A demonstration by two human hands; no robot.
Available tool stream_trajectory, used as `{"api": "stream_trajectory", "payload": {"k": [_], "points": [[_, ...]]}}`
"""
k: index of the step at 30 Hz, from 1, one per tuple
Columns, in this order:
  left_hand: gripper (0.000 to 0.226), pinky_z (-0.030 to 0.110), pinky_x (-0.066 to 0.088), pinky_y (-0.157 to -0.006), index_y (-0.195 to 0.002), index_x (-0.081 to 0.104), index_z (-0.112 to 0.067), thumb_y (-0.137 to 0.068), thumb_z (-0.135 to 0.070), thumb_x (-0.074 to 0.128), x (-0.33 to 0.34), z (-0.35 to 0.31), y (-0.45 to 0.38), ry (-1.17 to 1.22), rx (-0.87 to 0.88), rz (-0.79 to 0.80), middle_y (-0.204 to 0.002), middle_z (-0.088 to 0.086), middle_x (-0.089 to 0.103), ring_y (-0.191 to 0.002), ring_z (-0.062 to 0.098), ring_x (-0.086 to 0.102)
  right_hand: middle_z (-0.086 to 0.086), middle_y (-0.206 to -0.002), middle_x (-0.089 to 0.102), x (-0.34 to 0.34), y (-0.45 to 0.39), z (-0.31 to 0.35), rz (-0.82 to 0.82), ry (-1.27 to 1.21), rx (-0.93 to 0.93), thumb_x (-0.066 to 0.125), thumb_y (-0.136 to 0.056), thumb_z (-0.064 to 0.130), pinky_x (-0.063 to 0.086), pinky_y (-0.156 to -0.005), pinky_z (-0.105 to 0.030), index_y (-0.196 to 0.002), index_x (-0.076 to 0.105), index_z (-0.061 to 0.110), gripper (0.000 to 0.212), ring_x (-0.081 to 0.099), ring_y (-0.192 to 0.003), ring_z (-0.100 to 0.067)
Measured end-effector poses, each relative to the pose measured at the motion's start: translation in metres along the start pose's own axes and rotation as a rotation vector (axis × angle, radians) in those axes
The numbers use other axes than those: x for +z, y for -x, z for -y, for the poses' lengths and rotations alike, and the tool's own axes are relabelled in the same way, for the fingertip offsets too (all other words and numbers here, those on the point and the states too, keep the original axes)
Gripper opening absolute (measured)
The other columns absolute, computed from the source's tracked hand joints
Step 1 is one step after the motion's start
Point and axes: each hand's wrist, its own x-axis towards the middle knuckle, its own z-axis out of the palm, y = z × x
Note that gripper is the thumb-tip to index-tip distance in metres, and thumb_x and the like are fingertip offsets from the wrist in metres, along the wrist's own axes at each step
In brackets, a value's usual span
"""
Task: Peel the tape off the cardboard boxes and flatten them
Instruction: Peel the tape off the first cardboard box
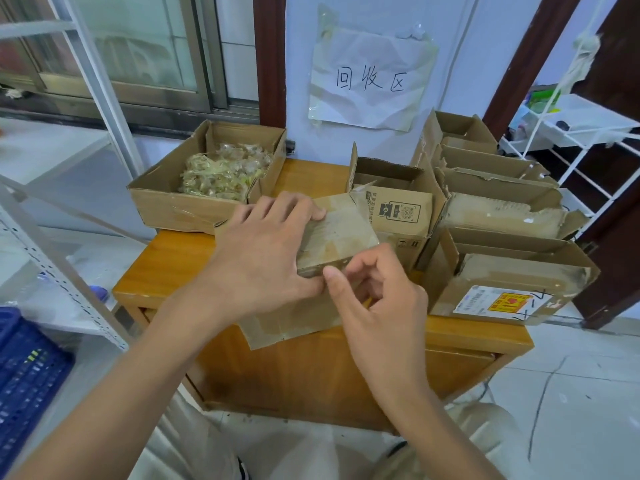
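Note:
A small taped cardboard box (pixel 341 233) sits in the middle of the wooden table (pixel 166 271), with one flap hanging over the table's front edge. My left hand (pixel 266 251) grips the box from the left, fingers over its top and thumb along the near edge. At the box's near corner my right hand (pixel 374 292) has its fingers curled and picks at the tape with thumb and fingertips. Whether a tape end is lifted is too blurred to tell.
An open box (pixel 162 202) full of crumpled peeled tape stands at the back left. Several opened boxes (pixel 498 209) crowd the right side, the nearest with a shipping label (pixel 491 303). A white wire rack (pixel 581 133) stands far right, a blue crate (pixel 24 372) lower left.

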Motion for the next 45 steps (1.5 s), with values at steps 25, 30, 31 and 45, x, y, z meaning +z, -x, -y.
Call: {"api": "stream_trajectory", "payload": {"k": [25, 30, 31, 45], "points": [[0.088, 0.043, 0.034, -0.11, -0.142, 0.038, -0.031, -0.066, -0.074, 0.055, 0.004, -0.004, 0.002, -0.011, -0.032, -0.027, -0.142, -0.011, 0.04, -0.13, 0.019, 0.044, 0.012, -0.056, 0.059, 0.004, 0.001, 0.007, -0.081, 0.232, 0.23, 0.055, -0.089, 0.043, 0.045, -0.053, -0.033, -0.071, 0.061, 0.027, 0.025, 0.058, -0.059, -0.01], [0.091, 0.042, 0.035, -0.11, -0.142, 0.037, -0.033, -0.065, -0.076, 0.056, 0.004, -0.001, 0.003, -0.004, -0.037, -0.02, -0.143, -0.011, 0.04, -0.129, 0.019, 0.044, 0.011, -0.053, 0.053, -0.001, 0.002, 0.003, 0.0, 0.21, 0.141, 0.056, -0.091, 0.035, 0.044, -0.051, -0.036, -0.069, 0.059, 0.026, 0.024, 0.054, -0.053, -0.013], [0.091, 0.042, 0.035, -0.109, -0.142, 0.036, -0.033, -0.065, -0.077, 0.057, 0.004, -0.001, 0.003, -0.005, -0.035, -0.017, -0.143, -0.011, 0.04, -0.129, 0.019, 0.044, 0.01, -0.053, 0.054, -0.004, 0.001, 0.001, 0.022, 0.195, 0.129, 0.058, -0.091, 0.033, 0.046, -0.052, -0.037, -0.069, 0.06, 0.026, 0.024, 0.054, -0.054, -0.015], [0.088, 0.041, 0.033, -0.111, -0.14, 0.034, -0.035, -0.07, -0.078, 0.064, 0.006, 0.002, -0.003, 0.001, -0.028, -0.014, -0.139, -0.012, 0.039, -0.127, 0.018, 0.043, 0.011, -0.061, 0.059, -0.051, -0.013, -0.002, 0.047, 0.399, 0.066, 0.054, -0.093, 0.057, 0.044, -0.053, -0.028, -0.074, 0.059, 0.026, 0.037, 0.059, -0.062, -0.008]]}}
